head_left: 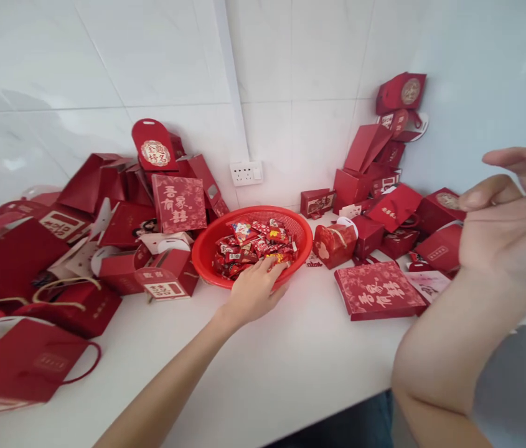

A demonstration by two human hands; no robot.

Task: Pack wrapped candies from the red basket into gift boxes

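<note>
So, the red plastic basket (201, 258) is sitting mid-worktop (291, 354), with a heap of small wrapped sweets (246, 239) inside, mostly red with a few yellow and white bits. Left hand (254, 289) is reaching over its front rim, fingers bent down onto the sweets; can't tell if they're pinching one. Right hand (515, 218) is up in the air, nothing in it, thumb and finger apart, loosely curled. Red gift boxes are piled both sides. One cord-handled box (24, 367) at front left gapes open, contents hidden. A flat box (381, 289) lies right of the basket.
</note>
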